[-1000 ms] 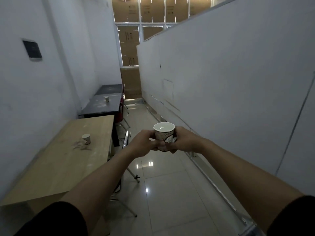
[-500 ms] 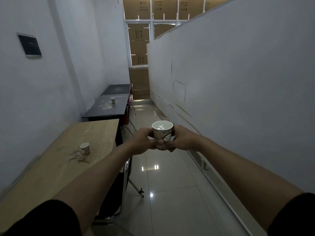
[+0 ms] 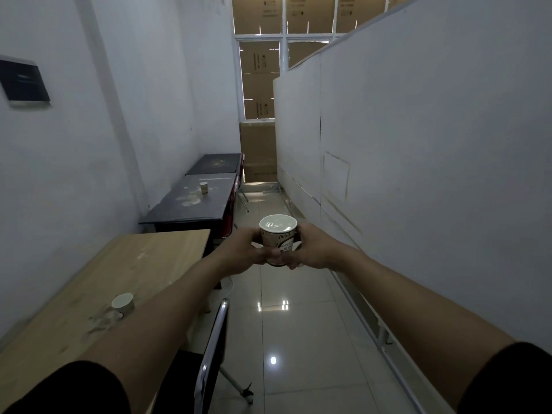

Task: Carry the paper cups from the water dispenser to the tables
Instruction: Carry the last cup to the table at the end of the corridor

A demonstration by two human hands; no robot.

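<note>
A filled white paper cup [image 3: 278, 237] with printed lettering is held upright out in front of me over the aisle floor. My left hand [image 3: 242, 249] grips its left side and my right hand [image 3: 315, 248] grips its right side. A second paper cup [image 3: 123, 303] stands on the light wooden table [image 3: 143, 264] at my left, partly behind my left forearm. A third cup [image 3: 203, 187] stands on the dark table [image 3: 191, 204] further along the left wall. Another dark table [image 3: 216, 163] lies beyond it.
A narrow tiled aisle [image 3: 298, 339] runs ahead between the tables and a white partition wall [image 3: 418, 174] on the right. A chrome-framed chair [image 3: 212, 348] sits at the wooden table and a red chair [image 3: 228, 216] at the dark one. Cardboard boxes [image 3: 258, 153] close the far end.
I have walked forward along the aisle with the cup held in both hands. The wooden table and its cup have slid closer and lower on my left; the dark tables are nearer.
</note>
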